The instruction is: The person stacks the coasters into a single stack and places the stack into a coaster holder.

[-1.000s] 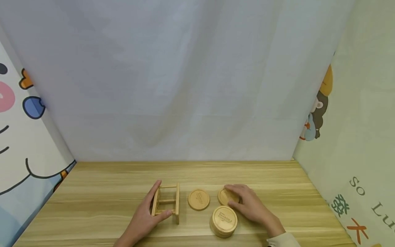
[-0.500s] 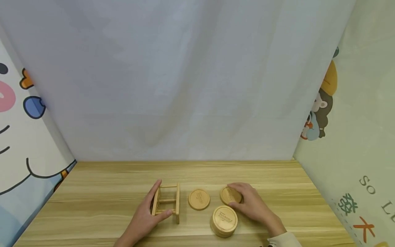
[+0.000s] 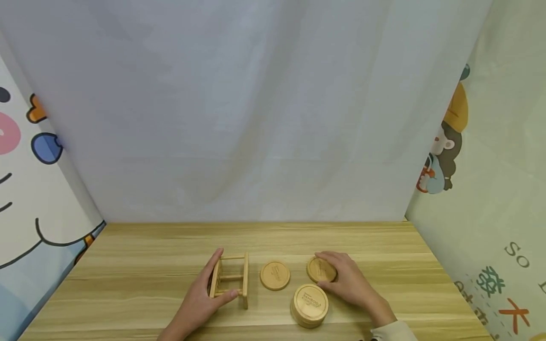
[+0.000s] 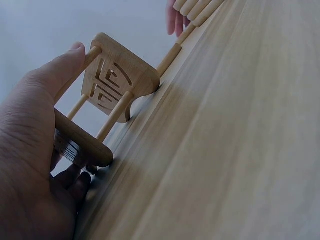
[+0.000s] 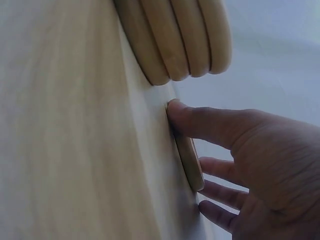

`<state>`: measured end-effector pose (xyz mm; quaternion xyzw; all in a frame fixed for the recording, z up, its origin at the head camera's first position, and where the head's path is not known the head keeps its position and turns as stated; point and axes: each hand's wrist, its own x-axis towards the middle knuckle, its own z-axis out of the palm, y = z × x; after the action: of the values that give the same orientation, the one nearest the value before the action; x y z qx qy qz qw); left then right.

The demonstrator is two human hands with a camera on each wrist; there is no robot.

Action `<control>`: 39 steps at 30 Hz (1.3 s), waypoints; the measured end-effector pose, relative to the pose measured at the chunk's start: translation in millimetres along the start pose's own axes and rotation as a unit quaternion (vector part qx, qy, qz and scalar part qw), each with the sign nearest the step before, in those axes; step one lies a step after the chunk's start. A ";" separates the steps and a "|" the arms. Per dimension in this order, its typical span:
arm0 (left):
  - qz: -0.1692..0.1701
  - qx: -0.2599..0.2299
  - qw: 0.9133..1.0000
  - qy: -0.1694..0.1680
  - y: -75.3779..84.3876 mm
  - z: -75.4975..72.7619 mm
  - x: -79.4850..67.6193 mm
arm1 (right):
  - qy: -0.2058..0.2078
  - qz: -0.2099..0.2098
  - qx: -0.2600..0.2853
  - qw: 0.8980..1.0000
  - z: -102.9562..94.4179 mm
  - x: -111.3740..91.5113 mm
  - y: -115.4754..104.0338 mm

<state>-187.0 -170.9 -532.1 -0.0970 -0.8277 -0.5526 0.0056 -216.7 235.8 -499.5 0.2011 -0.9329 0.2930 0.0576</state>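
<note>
Speaker one: We see the left hand (image 3: 198,299) clamped around one end of a wooden rack (image 3: 245,277), and the right hand (image 3: 349,282) pinching a round coaster (image 3: 320,269) by its edges, low against the table (image 3: 149,279).

Speaker two: What could trip us up?

Speaker one: A stack of four coasters (image 3: 310,305) stands just beside the right thumb; we judge a careless sweep could topple it. A loose pinch might drop the thin disc.

Speaker two: Any containers?

Speaker one: Only the rack; we make out no coaster inside. A spare coaster (image 3: 275,275) lies flat between the hands.
</note>
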 end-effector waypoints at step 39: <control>-0.004 -0.019 1.000 -0.005 2.1 -0.1 -0.1 | 0.034 0.039 0.037 0.998 -27.3 -1.1 -15.2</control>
<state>-186.6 -170.2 -530.1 -0.0963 -0.8177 -0.5676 -0.0025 -209.9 240.4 -469.3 0.1566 -0.9261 0.3361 0.0704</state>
